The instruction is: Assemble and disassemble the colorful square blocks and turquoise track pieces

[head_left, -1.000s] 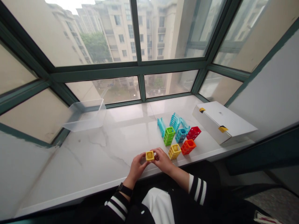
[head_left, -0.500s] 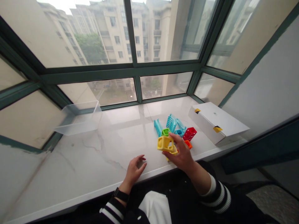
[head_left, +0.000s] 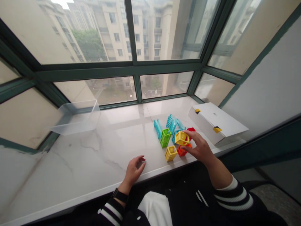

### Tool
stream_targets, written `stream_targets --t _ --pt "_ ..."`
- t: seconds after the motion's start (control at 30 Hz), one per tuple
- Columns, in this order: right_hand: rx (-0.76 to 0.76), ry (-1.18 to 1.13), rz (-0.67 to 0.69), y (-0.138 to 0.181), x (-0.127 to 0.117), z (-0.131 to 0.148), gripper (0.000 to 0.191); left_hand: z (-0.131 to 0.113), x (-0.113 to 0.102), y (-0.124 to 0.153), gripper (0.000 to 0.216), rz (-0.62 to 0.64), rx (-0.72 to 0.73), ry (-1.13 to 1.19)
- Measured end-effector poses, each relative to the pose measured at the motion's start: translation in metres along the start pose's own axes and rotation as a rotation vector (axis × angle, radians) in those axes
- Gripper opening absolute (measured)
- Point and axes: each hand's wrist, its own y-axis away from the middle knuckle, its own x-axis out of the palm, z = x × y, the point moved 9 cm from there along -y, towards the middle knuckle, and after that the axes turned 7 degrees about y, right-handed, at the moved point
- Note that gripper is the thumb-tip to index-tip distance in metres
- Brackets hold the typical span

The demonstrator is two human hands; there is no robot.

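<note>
1. Right hand: fingers close together, pinching the yellow block just above the orange block.
2. Left hand: fingers loosely spread on the sill, well left of the orange block.
3. A fingertip pinch suits this light, hollow block.

Glossy plastic blocks on polished marble sill.

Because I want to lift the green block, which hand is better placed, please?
Probably the left hand: it is empty, resting on the marble sill, while the right hand, though nearer the green block, holds the yellow block.
</note>
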Motion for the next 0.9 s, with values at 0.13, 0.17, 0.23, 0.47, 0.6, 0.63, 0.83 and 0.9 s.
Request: stream_targets --t 0.13,0.17,0.23,0.47,0.6,0.63,0.83,0.9 --pt "0.006 -0.029 0.122 0.005 0.017 -0.002 0.055 -0.003 0.001 -0.003 0.034 -0.002 -0.019 -0.010" --pt "0.007 -0.033 0.148 0.006 0.020 -0.003 0.053 -0.007 0.003 -0.006 0.035 -0.008 -0.031 0.007" --pt "0.016 -0.031 0.190 0.007 0.026 -0.004 0.050 -0.020 0.010 -0.014 0.041 -0.004 -0.037 0.073" --pt "0.061 0.007 0.264 0.012 0.040 -0.011 0.051 -0.099 0.075 -0.051 0.065 0.156 0.154 0.142" --pt "0.065 0.024 0.273 0.016 0.044 -0.013 0.052 -0.111 0.104 -0.064 0.068 0.196 0.142 0.055" --pt "0.066 0.027 0.277 0.016 0.045 -0.013 0.051 -0.110 0.109 -0.065 0.067 0.202 0.131 0.023" --pt "0.051 0.027 0.304 0.016 0.052 -0.013 0.050 -0.104 0.121 -0.064 0.050 0.223 0.089 -0.095" --pt "0.043 0.031 0.310 0.016 0.056 -0.013 0.050 -0.105 0.120 -0.063 0.044 0.220 0.092 -0.098"
